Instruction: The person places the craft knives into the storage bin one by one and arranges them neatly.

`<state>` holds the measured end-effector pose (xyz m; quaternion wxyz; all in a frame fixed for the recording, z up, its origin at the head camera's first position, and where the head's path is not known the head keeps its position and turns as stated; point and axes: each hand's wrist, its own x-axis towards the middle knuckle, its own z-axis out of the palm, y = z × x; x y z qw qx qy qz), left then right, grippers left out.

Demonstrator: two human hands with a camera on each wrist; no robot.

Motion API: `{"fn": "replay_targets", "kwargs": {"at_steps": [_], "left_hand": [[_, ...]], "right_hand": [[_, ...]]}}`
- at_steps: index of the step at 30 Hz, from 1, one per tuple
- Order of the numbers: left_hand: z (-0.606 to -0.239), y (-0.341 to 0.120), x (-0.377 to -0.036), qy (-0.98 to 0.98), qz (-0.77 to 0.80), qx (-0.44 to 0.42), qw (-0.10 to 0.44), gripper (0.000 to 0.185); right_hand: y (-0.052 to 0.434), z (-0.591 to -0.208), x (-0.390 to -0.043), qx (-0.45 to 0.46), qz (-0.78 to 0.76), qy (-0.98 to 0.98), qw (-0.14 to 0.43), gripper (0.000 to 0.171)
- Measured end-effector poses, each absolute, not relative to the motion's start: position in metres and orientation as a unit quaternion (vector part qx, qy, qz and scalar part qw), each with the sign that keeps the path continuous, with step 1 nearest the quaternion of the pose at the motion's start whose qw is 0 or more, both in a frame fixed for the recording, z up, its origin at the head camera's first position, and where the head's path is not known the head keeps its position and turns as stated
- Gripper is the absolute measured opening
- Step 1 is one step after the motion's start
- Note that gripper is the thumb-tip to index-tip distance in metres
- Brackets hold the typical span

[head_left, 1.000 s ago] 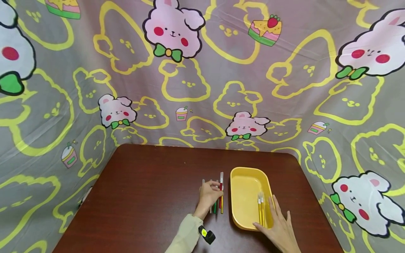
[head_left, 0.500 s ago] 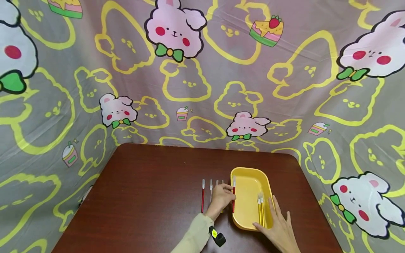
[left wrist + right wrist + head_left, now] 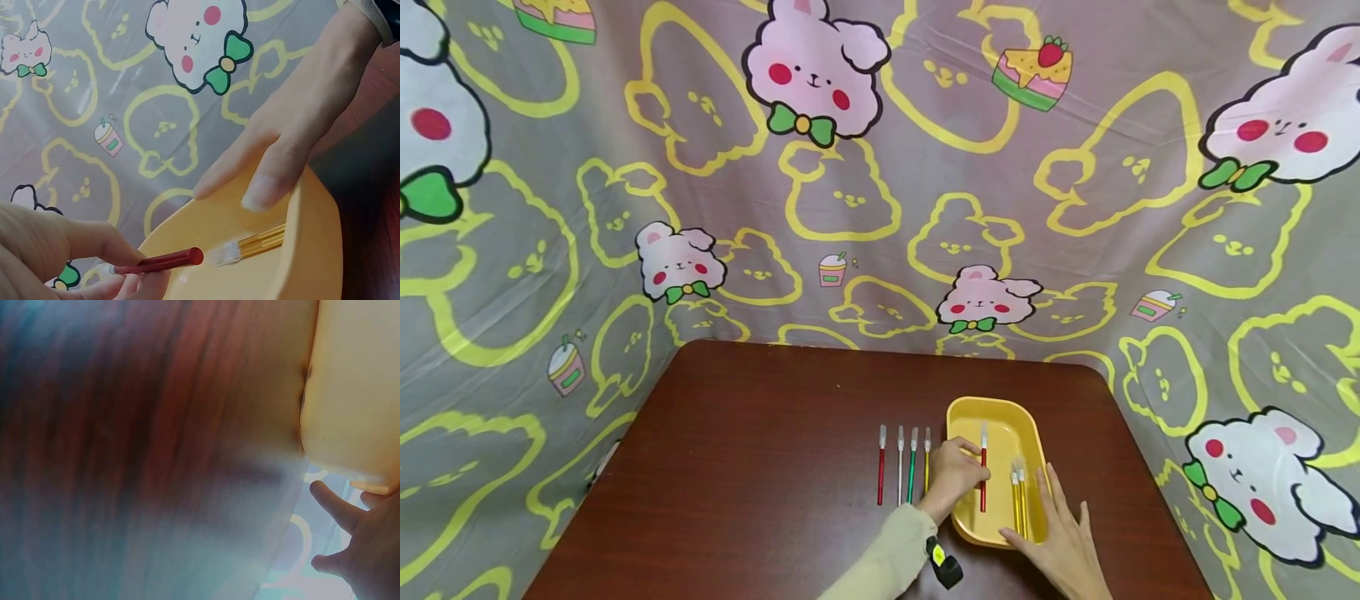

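Red is what catches the eye: the red-handled brush (image 3: 982,471) now hangs over the hollow of the yellow tray (image 3: 967,512), where half a second ago it was only at the tray's left rim and a second ago down among the others on the table. That leaves four brushes in a row on the dark wooden table (image 3: 737,467) — a red one (image 3: 881,477), a white one (image 3: 900,473), a green one (image 3: 912,472) and a yellow one (image 3: 927,467) — just left of the tray. So the sorting is one brush further along, by my reckoning. The left hand (image 3: 953,477) pinches the red brush between thumb and fingertips (image 3: 119,253), its rounded handle end poking out beyond them towards the two yellow brushes (image 3: 1018,496) already lying inside. The right hand (image 3: 1060,533) rests flat, fingers straight, on the tray's near right rim, steadying it.
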<state>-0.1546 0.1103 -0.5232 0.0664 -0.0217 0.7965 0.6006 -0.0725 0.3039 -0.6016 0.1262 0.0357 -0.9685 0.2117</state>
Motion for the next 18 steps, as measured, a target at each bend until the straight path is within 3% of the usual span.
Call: {"fn": "replay_targets", "kwargs": {"at_steps": [5,12,18], "left_hand": [[-0.528,0.119,-0.155,0.793,0.605,-0.036,0.069,0.026],[-0.541,0.135,-0.157,0.808,0.582,-0.060,0.067,0.025],[-0.542,0.145,-0.152,0.823,0.561,-0.058,0.068,0.025]], "right_hand": [[0.304,-0.602,-0.073,0.027,0.210,-0.971,0.111,0.121],[0.304,-0.603,-0.073,0.038,0.207,-0.969,0.131,0.120],[0.303,-0.601,-0.075,0.015,0.202,-0.975,0.088,0.122]]}}
